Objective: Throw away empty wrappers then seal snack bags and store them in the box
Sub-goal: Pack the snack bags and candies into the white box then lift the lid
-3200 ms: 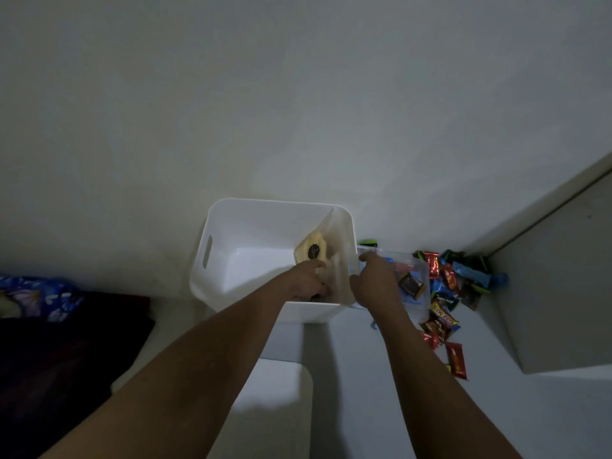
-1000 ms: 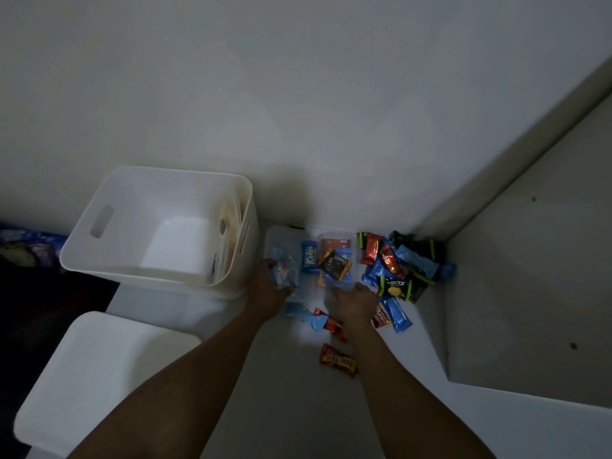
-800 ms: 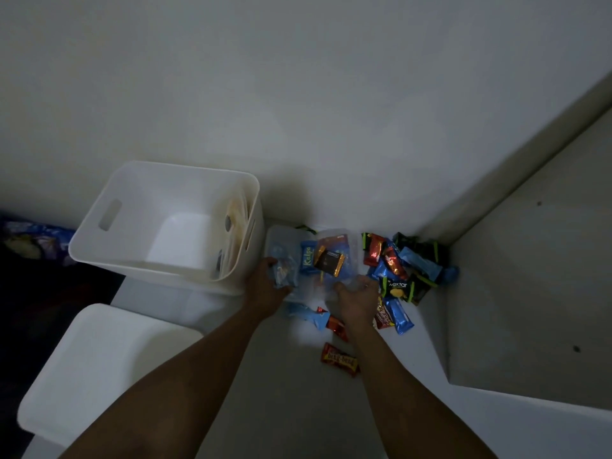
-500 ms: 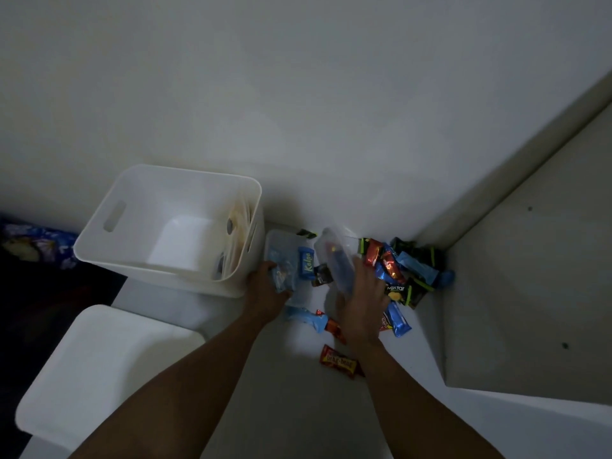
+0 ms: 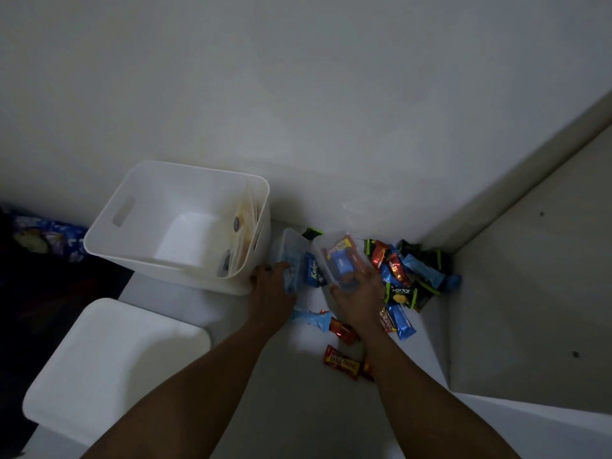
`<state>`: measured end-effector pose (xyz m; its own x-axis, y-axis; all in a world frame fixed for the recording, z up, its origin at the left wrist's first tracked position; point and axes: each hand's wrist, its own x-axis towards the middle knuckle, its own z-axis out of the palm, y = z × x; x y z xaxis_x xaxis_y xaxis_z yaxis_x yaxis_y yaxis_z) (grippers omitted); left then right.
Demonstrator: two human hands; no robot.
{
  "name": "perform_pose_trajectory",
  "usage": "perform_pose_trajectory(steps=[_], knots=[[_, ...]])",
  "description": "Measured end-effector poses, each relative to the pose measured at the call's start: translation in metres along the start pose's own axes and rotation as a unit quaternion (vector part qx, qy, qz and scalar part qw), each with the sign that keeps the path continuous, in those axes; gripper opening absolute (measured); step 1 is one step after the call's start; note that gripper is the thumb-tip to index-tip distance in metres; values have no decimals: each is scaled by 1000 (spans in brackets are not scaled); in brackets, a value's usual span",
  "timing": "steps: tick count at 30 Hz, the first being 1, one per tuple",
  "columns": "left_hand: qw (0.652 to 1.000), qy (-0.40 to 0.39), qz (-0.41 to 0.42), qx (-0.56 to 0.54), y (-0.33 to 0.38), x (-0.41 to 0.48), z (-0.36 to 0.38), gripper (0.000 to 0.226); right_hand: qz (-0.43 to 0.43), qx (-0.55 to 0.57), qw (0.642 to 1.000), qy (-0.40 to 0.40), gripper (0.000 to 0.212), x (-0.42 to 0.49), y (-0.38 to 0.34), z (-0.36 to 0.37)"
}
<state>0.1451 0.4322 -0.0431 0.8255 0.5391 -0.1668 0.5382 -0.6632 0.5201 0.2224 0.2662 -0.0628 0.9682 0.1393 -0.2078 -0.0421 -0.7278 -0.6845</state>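
Observation:
The white box (image 5: 198,168) stands at the left against the wall, with sealed clear bags (image 5: 243,226) upright along its right inner side. Just right of the box my left hand (image 5: 271,293) grips a clear bag holding blue packets (image 5: 293,256). My right hand (image 5: 357,299) holds a second clear bag (image 5: 341,256) tilted up off the surface, with red and blue snacks inside. A blue Kalpa packet (image 5: 311,273) lies between the two bags. A pile of loose snack packets (image 5: 404,270) fills the corner to the right.
Loose packets lie near my wrists: a blue one (image 5: 309,318) and a red Beng-Beng bar (image 5: 342,362). A white lid-like surface (image 5: 112,356) sits lower left, a grey panel (image 5: 530,293) closes off the right, and patterned blue cloth (image 5: 49,236) shows at far left.
Both hands left the box and came down on the clear bags lying flat beside it. My right hand then tipped its bag up on edge; my left kept its grip.

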Motion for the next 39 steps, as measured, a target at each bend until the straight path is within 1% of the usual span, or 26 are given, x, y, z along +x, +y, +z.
perform_pose_trajectory(steps=[2,3,5,8,9,11,14,18,21,27,32,35,39], knots=[[999,11,12,28,-2,-1,2,58,-10,-38,999,-12,68,9,0,-4],[998,19,22,47,-3,-1,2,57,-2,-58,998,-21,78,13,-2,-8],[995,35,44,88,-4,-3,2,58,39,-83,995,-44,92,19,-6,-16],[987,53,71,133,-5,-4,2,68,65,-109,987,-95,113,25,-12,-25],[984,65,83,145,-5,-4,3,69,65,-118,984,-116,118,27,-13,-26],[980,81,99,153,-5,-2,3,70,57,-138,979,-141,121,31,-11,-24],[987,73,78,123,-2,0,1,71,66,-142,980,-119,125,31,-12,-24],[996,58,63,16,2,-3,-3,65,77,-109,989,-59,122,21,-14,-28],[995,45,73,-58,4,-10,-9,62,82,-91,992,-20,112,8,-15,-34],[993,-3,77,-94,-24,-26,-11,59,78,-77,991,72,105,-33,-13,-49],[987,-17,84,-132,-49,-62,-24,63,93,-48,988,112,81,-84,-15,-48],[984,-27,95,-146,-74,-87,-33,65,109,-34,985,126,83,-120,-19,-38],[978,-38,99,-177,-120,-127,-45,58,127,-31,983,132,88,-176,-27,-13]])
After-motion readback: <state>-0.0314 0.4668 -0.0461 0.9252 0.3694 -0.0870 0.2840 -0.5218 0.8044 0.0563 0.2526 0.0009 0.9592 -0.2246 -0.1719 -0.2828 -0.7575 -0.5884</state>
